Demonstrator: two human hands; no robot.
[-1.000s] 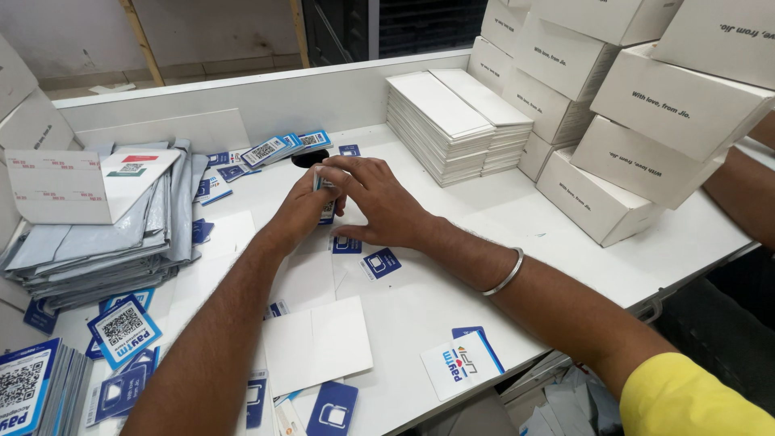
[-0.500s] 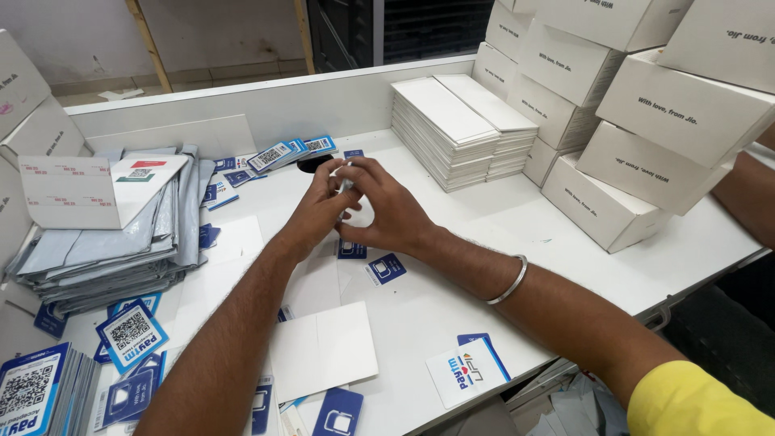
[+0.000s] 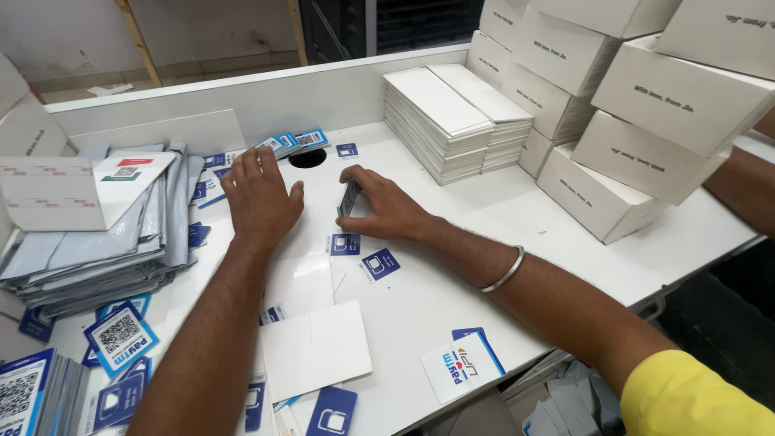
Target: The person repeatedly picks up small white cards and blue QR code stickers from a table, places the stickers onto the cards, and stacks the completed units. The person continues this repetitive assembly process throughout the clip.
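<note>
1. White and crowded, the counter (image 3: 452,299) carries stacked white boxes (image 3: 638,105) at the far right, two piles of flat white cartons (image 3: 452,121) beside them, and a heap of grey mailer bags (image 3: 105,234) at the left.
2. Half a second ago both hands met over one small stack; now they are apart.
3. Right hand (image 3: 387,206) alone holds the small stack of dark cards (image 3: 348,198), stood on edge on the counter just near the round hole (image 3: 307,158), fingers curled around it from the right.
4. Left hand (image 3: 260,198) has let go and lies flat, fingers spread and empty, palm down on the counter beside the mailer bags.
5. Blue and white stickers (image 3: 378,265) lie loose just near the wrists, with blank white sheets (image 3: 315,349) and coded blue cards (image 3: 121,335) nearer the camera.
6. Judged from the split, the squaring of the stack looks finished and the freed hand is ready for other work.
7. Another person's arm (image 3: 747,190) shows at the right edge.
</note>
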